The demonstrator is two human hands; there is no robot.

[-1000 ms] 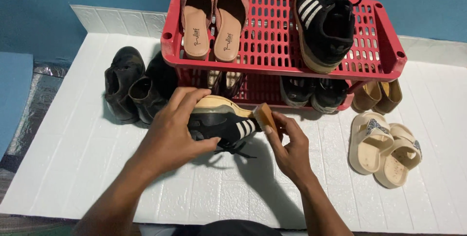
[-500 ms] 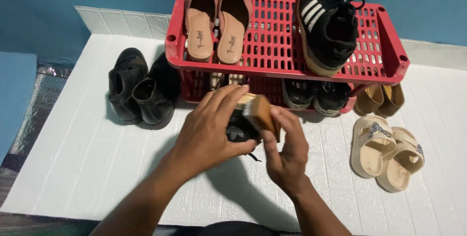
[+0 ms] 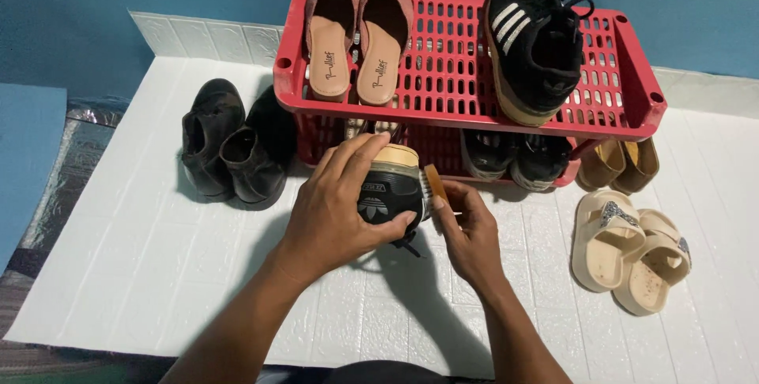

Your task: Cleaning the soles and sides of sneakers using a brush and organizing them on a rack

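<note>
While the shoe is held: a black sneaker (image 3: 391, 190) is gripped heel-up by the left hand (image 3: 336, 210), fingers wrapped over its tan sole
Brush: a wooden shoe brush (image 3: 434, 186) is pinched in the closed right hand (image 3: 470, 234), bristles against the sneaker's side
Beyond the grip: a red plastic shoe rack (image 3: 632, 91) carrying pink mules (image 3: 352, 36) and the matching sneaker (image 3: 534, 36)
Left of the grip: black leather shoes (image 3: 229, 147)
Right of the grip: beige sandals (image 3: 628, 249)

- The red rack (image 3: 474, 107) stands just beyond my hands, blocking any way forward.
- Black boots (image 3: 229, 151) crowd my left.
- Beige sandals (image 3: 628, 249) sit to my right.
- Bare white mat (image 3: 142, 273) lies open near me.
</note>
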